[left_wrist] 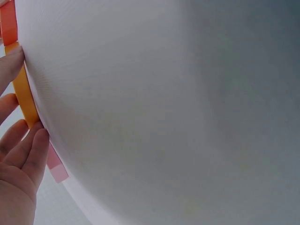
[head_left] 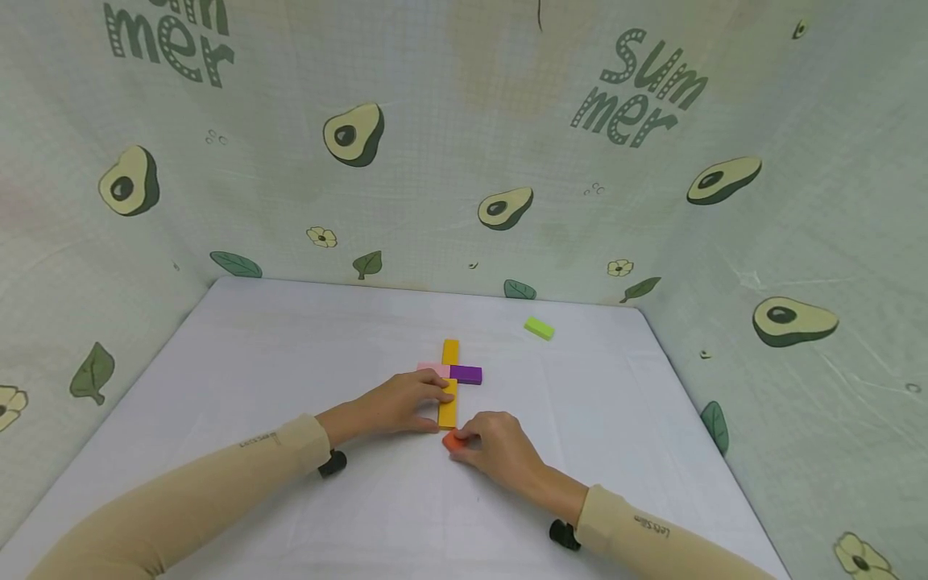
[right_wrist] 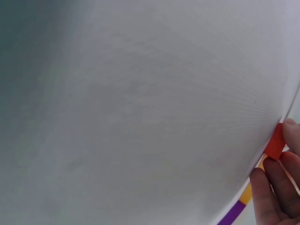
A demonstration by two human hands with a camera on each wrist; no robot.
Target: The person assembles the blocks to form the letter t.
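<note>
Flat coloured blocks form a cross on the white table. An upper yellow block (head_left: 451,352) is at its top, a pink block (head_left: 429,367) on the left, and a purple block (head_left: 466,374) on the right. The lower yellow block (head_left: 448,414) runs toward the person. My left hand (head_left: 399,404) rests along its left side, fingertips on top near the pink block and thumb by the near end. My right hand (head_left: 503,451) pinches an orange block (right_wrist: 275,142) between thumb and fingers, right at the lower yellow block's near end.
A lime green block (head_left: 539,328) lies apart toward the back right of the table (head_left: 290,338). Printed cloth walls (head_left: 435,161) with avocados and lettering enclose the back and both sides. Small black devices (head_left: 333,464) are at both wrists.
</note>
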